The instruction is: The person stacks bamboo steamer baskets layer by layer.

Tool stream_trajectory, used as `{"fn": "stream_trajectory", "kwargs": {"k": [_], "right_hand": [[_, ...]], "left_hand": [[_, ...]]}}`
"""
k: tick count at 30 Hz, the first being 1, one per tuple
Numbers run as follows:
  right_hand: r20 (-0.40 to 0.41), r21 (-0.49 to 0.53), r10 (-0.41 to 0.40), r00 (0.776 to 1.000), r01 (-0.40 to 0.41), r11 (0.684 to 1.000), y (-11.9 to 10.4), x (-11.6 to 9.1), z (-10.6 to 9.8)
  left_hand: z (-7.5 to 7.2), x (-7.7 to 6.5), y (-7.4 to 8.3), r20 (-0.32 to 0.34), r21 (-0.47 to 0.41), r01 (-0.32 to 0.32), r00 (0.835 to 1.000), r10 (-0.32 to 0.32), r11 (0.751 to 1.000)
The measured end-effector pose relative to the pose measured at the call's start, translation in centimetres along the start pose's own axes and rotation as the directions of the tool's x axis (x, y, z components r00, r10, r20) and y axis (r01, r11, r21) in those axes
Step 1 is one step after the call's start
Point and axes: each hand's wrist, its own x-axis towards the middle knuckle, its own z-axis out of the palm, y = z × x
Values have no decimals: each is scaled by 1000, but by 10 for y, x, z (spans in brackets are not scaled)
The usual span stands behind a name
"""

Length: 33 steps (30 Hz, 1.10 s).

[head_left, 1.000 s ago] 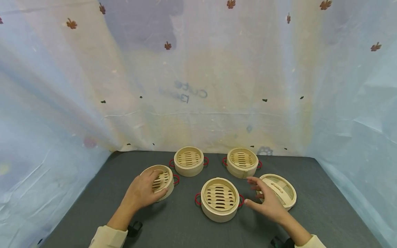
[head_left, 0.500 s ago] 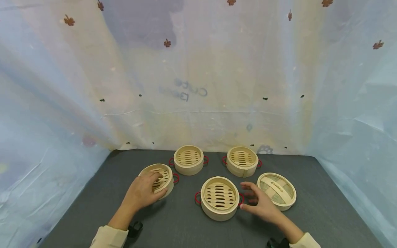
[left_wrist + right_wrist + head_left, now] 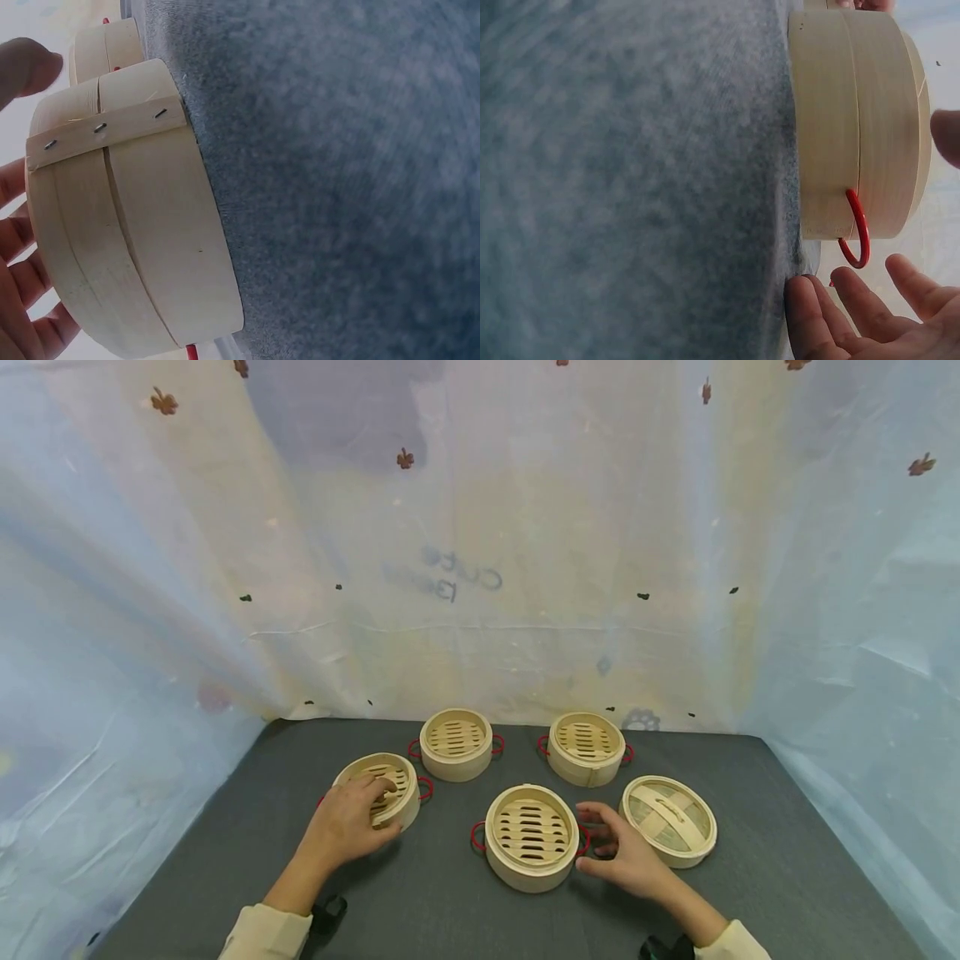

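Observation:
My left hand (image 3: 347, 823) lies over the near left side of a round bamboo steamer basket (image 3: 408, 802) with red handles and a slatted bottom. In the left wrist view its thumb (image 3: 45, 69) stands off the basket's wall (image 3: 157, 217), and the fingers (image 3: 22, 277) spread along the rim. At the front middle sits another steamer basket (image 3: 531, 878). My right hand (image 3: 632, 858) is beside it, thumb and fingers apart around its right red handle (image 3: 861, 232). The right wrist view shows the fingers (image 3: 866, 304) extended just short of that handle.
Two more steamer baskets, one back left (image 3: 455, 768) and one back right (image 3: 587, 772), stand near the rear edge of the dark table (image 3: 435, 910). A woven bamboo lid (image 3: 667, 822) with a small handle lies right of my right hand. A pale printed sheet (image 3: 480, 527) hangs behind.
My right hand has moved left from in front of the lid to the front middle basket's handle. The left hand stays about where it was over the left basket.

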Motion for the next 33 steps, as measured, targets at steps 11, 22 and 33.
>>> {"fn": "stream_trajectory", "kwargs": {"k": [11,22,33], "right_hand": [[9,18,-3,1000,2,1000,-4,2,1],[-2,-39,9,1000,-9,999,-8,6,3],[-11,-40,19,1000,-19,999,-6,6,4]], "left_hand": [[4,1,-2,-21,-15,-37,999,37,999],[5,1,-2,20,-22,-8,1000,9,1000],[3,1,1,21,-27,-20,1000,21,999]]}}
